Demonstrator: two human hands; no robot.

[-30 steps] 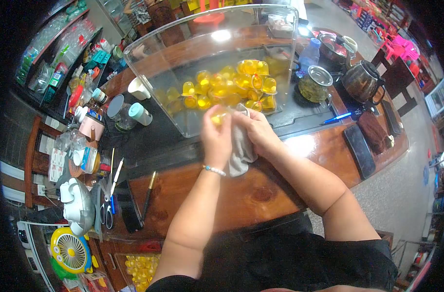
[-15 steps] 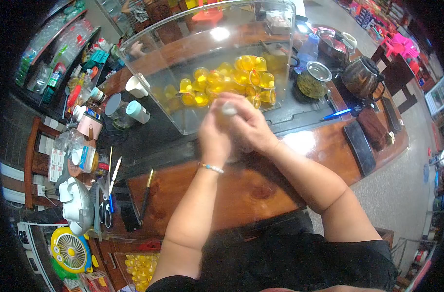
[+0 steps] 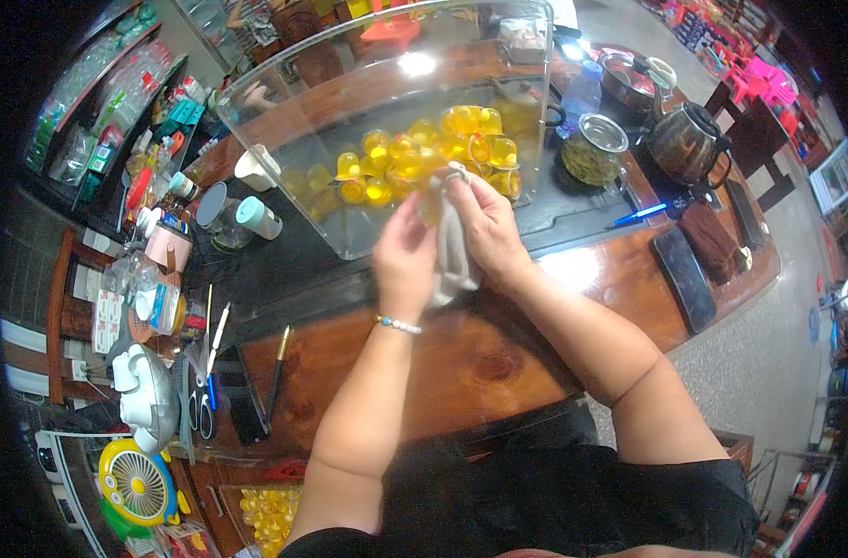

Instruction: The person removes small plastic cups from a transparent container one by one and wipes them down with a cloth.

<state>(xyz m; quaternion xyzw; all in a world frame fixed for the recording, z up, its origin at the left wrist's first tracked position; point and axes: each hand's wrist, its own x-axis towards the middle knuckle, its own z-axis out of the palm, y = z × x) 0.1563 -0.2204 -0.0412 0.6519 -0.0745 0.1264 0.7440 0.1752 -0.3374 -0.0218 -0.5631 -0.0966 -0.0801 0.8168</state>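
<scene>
Grey-white cloth [image 3: 456, 246]: hanging between the hands | right hand [image 3: 491, 228]: pinching its top | left hand [image 3: 407, 256]: curling just beside it, grip blurred, cannot tell | yellow capsules [image 3: 504, 152]: lying in clear bin [image 3: 350, 238] beyond both hands | handling: keeping the pinch light is probably serving best

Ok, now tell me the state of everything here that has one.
Right hand, gripping the cloth.
Cloth, rumpled, hanging.
Left hand, fingers curled, contents blurred.
Box, holding yellow domes.
Bottle, upright, capped.
Blue pen, lying flat.
Fan, running or not, unclear.
</scene>
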